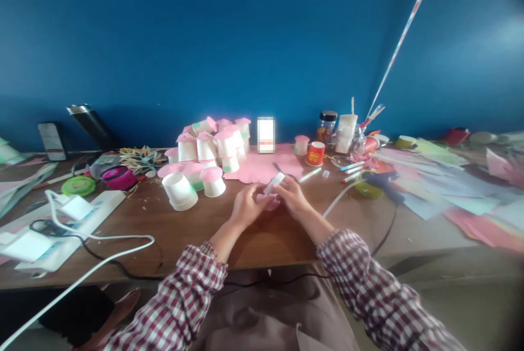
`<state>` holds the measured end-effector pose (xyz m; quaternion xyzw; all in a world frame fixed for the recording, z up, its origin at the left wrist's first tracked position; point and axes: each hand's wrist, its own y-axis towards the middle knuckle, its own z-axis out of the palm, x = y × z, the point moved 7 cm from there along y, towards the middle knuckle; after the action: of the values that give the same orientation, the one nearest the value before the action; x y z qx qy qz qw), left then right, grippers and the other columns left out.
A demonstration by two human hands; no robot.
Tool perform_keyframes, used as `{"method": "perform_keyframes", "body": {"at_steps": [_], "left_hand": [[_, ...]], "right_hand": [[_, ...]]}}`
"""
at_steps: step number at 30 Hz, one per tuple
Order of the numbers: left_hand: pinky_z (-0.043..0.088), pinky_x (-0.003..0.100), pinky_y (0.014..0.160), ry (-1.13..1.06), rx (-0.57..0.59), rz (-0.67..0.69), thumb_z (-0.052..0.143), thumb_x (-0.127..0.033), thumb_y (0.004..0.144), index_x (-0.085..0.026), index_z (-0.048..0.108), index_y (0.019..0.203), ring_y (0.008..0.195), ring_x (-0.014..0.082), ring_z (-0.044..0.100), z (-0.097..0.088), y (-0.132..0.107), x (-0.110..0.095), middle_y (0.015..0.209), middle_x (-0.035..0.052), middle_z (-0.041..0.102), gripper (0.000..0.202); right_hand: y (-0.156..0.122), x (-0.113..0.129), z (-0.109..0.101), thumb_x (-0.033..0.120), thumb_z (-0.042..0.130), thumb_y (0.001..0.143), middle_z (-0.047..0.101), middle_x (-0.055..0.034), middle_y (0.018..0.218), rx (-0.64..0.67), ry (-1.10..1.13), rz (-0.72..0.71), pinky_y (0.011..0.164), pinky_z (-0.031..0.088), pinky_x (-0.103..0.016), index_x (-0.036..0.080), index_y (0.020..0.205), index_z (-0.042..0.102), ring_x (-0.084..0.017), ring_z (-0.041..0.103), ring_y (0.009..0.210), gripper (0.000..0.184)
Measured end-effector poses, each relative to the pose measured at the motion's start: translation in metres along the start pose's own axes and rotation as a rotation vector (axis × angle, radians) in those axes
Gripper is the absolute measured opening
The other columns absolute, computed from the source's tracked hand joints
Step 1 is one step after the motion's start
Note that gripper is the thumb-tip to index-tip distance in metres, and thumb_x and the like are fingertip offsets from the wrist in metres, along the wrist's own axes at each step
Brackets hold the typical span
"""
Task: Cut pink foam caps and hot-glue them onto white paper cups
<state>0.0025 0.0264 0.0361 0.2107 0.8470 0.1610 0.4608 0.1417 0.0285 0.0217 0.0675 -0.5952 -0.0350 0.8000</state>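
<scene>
My left hand is closed on a small pink paper piece above the front of the table. Facing it, my right hand has its fingers closed around a small white, tube-like thing, held just over the pink paper. Its exact kind is too blurred to tell. Left of my hands, a white paper cup with a pink paper top stands upside down, beside a plain white cup. A pink paper sheet with scissors on it lies behind my hands.
Several pink-topped cups are stacked at the back left. A red cup, markers and a lidded jar stand or lie right. A power strip with a white cable is at left; loose paper covers the right.
</scene>
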Motion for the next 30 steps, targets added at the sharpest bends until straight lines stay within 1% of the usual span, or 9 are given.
{"method": "perform_keyframes", "body": {"at_steps": [4,8,13,17,19,21,24,27,30], "left_hand": [[0.052,0.033,0.083,-0.01,0.014,0.035,0.066,-0.032,0.074,-0.017,0.061,0.105,0.09,0.0204,0.064,0.0,0.001,0.0,0.099,0.007,0.068,0.035],[0.05,0.034,0.087,-0.023,0.014,0.056,0.057,-0.019,0.077,-0.017,0.06,0.107,0.092,0.0191,0.064,-0.001,0.0,0.002,0.098,0.0068,0.069,0.03],[0.052,0.033,0.082,0.021,-0.015,-0.015,0.056,-0.018,0.077,-0.016,0.062,0.103,0.089,0.0195,0.065,-0.001,0.001,0.013,0.097,0.0072,0.069,0.027],[0.052,0.032,0.078,0.073,-0.058,-0.049,0.054,-0.021,0.08,-0.018,0.065,0.096,0.086,0.0196,0.064,-0.003,0.002,0.02,0.094,0.0066,0.069,0.02],[0.051,0.033,0.081,0.103,-0.028,-0.029,0.052,-0.018,0.079,-0.018,0.067,0.093,0.089,0.0199,0.063,-0.003,0.003,0.02,0.095,0.0059,0.069,0.02],[0.049,0.034,0.086,0.155,0.052,0.017,0.052,-0.013,0.077,-0.02,0.068,0.089,0.095,0.0204,0.061,0.001,0.003,0.017,0.096,0.0044,0.069,0.022],[0.046,0.036,0.091,0.25,0.18,0.069,0.051,-0.01,0.076,-0.022,0.07,0.089,0.1,0.0211,0.058,0.006,0.002,0.012,0.097,0.0027,0.07,0.026],[0.045,0.035,0.091,0.307,0.211,0.082,0.053,-0.013,0.077,-0.022,0.07,0.091,0.099,0.0215,0.058,0.004,0.002,0.011,0.096,0.003,0.07,0.023],[0.045,0.034,0.087,0.329,0.23,0.11,0.053,-0.018,0.08,-0.022,0.07,0.087,0.095,0.0216,0.059,0.004,0.002,0.009,0.093,0.0036,0.07,0.019]], "right_hand": [[0.002,0.0,-0.005,0.039,0.076,0.065,0.063,0.0014,0.073,-0.032,0.028,-0.015,0.054,0.038,-0.022,0.021,0.084,0.06,-0.011,0.055,0.063,0.03],[0.004,-0.001,-0.006,0.041,0.074,0.067,0.06,0.0027,0.071,-0.026,0.183,0.021,0.052,0.037,-0.021,0.021,0.082,0.062,-0.009,0.052,0.06,0.027],[0.006,-0.007,-0.009,0.041,0.076,0.066,0.057,0.0031,0.067,-0.038,0.292,0.113,0.051,0.039,-0.019,0.02,0.075,0.06,-0.008,0.05,0.058,0.028],[0.004,-0.006,-0.009,0.039,0.078,0.063,0.058,0.0047,0.067,-0.061,0.3,0.096,0.049,0.038,-0.018,0.021,0.071,0.051,-0.008,0.051,0.058,0.034],[0.003,-0.003,-0.008,0.038,0.078,0.064,0.059,0.0057,0.067,-0.054,0.295,0.063,0.048,0.037,-0.017,0.022,0.072,0.05,-0.007,0.051,0.057,0.034],[0.002,0.001,-0.007,0.036,0.077,0.066,0.059,0.0062,0.067,-0.041,0.28,0.035,0.048,0.036,-0.017,0.023,0.076,0.053,-0.007,0.05,0.057,0.029],[0.001,0.004,-0.007,0.034,0.075,0.068,0.062,0.0042,0.072,0.001,0.257,0.06,0.051,0.039,-0.019,0.025,0.094,0.061,-0.008,0.052,0.06,0.031],[-0.001,0.005,-0.006,0.035,0.069,0.074,0.065,-0.0003,0.08,0.081,0.299,0.128,0.057,0.043,-0.021,0.024,0.11,0.061,-0.011,0.056,0.066,0.039],[-0.004,0.008,-0.003,0.033,0.068,0.075,0.066,-0.0035,0.086,0.156,0.32,0.147,0.062,0.045,-0.023,0.022,0.109,0.061,-0.012,0.058,0.072,0.037]]}}
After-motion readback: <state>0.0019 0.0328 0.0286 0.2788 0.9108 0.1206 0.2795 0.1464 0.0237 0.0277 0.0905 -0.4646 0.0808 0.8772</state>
